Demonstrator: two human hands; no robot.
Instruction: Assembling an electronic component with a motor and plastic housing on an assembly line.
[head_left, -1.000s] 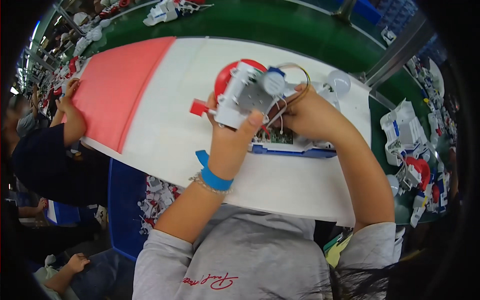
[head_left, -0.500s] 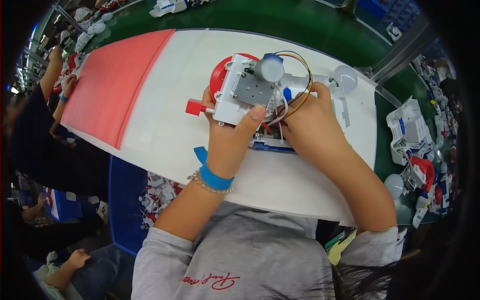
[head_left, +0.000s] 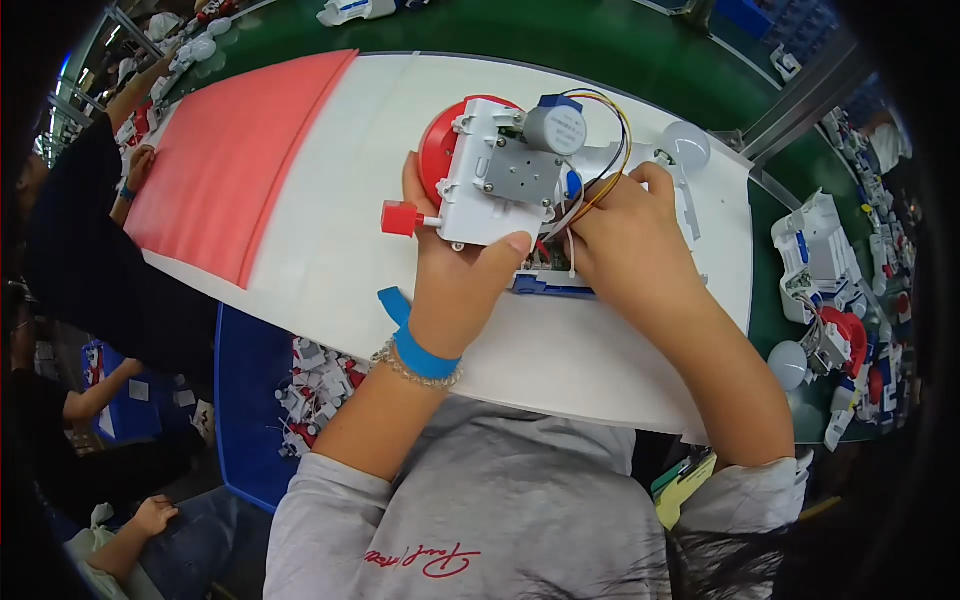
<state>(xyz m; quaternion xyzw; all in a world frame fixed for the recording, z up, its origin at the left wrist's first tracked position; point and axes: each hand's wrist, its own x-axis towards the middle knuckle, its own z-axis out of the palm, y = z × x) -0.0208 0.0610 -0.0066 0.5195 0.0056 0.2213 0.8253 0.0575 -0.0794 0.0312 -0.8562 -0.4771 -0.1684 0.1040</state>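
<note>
My left hand (head_left: 462,275) is closed round a white plastic gearbox unit (head_left: 488,218) with a metal plate, a red wheel (head_left: 437,150) behind it and a red knob (head_left: 399,218) sticking out at the left. A round silver motor (head_left: 557,129) sits on top, and coloured wires (head_left: 622,135) loop from it toward my right hand. My right hand (head_left: 632,232) has its fingers bent in among the wires, over a white and blue housing (head_left: 545,284) with a circuit board inside. Its fingertips are hidden, so what they pinch does not show. A white dome (head_left: 686,146) lies beyond it.
The work lies on a white board (head_left: 360,290) with a pink foam sheet (head_left: 235,165) at its left. A blue bin (head_left: 250,400) of small parts stands below left. More housings (head_left: 825,260) lie on the green bench at right. Other people sit at left.
The gearbox unit in my left hand has shifted slightly right and tilted a little, the motor moving with it. My right hand stays among the wires.
</note>
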